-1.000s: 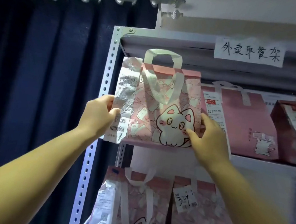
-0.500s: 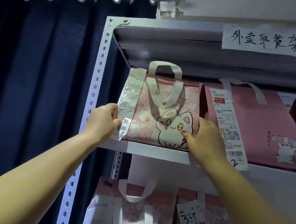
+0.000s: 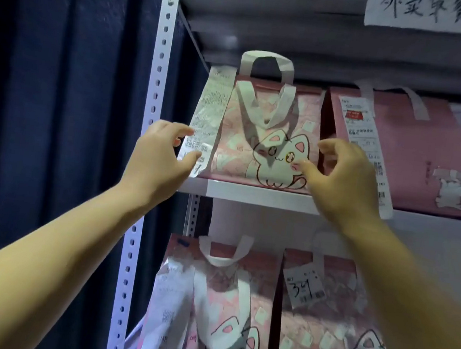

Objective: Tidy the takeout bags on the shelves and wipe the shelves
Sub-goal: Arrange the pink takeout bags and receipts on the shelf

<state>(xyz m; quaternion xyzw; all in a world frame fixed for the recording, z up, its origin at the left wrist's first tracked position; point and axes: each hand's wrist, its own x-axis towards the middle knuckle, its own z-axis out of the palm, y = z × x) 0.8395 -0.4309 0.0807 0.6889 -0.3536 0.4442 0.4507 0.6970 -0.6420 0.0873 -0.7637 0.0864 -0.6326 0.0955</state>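
Arms reach up; left hand (image 3: 157,158) and right hand (image 3: 345,180) flank the cat bag (image 3: 268,127) (each grip loosely spread).

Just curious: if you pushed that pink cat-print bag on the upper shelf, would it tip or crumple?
Likely slides: the pink cat-print takeout bag stands upright on a flat base on the white metal shelf. Its floppy white handles suggest soft walls that may dent. The long paper receipt hanging at its left would probably flap.

Both forearms reach up and forward, the left hand (image 3: 158,157) and right hand (image 3: 345,183) level, apart, fingers spread and loosely curled.
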